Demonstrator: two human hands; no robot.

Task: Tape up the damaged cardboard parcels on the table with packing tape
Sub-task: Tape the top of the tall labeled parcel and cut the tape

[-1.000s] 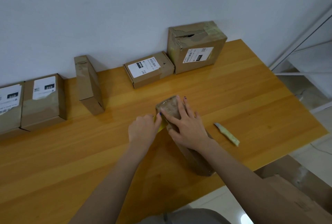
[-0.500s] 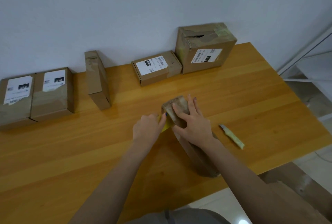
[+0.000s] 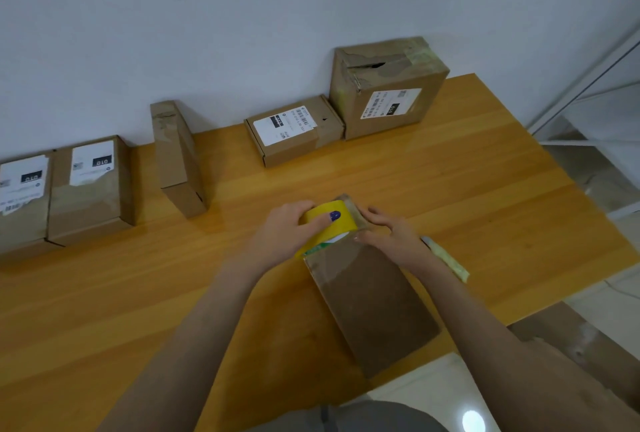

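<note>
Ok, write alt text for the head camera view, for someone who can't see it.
The left hand grips a yellow tape roll at the far end of a long cardboard parcel on a wooden table; the right hand rests on that end. Five more parcels line the wall; a cutter lies nearby.
</note>
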